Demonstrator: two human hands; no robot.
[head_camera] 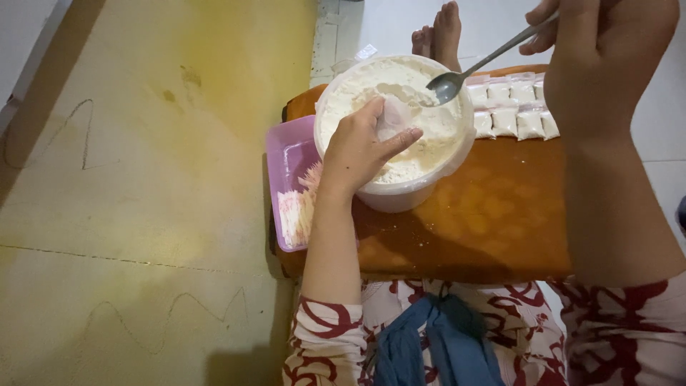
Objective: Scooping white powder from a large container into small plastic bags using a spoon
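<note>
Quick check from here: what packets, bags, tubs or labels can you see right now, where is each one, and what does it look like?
Filled sachets: two rows at the orange tray's far right, small, clear, square, white powder inside.
Small bag: held by the left hand over the tub, thin, clear.
Tub: tray's left, round, white, holding white powder.
Pink box: left of the tub, rectangular, holding pale empty bags.
No labels, signs or screens.

Your right hand (600, 64) is holding a shiny metal spoon (471, 68). Your left hand (361, 146) is pinching a thin, clear plastic pouch (395, 118) over matt white powder (421, 136) in a smooth, translucent plastic tub (400, 193). The tub is sitting on a glossy orange board (486, 221) beside a pink plastic tray (286, 154).
</note>
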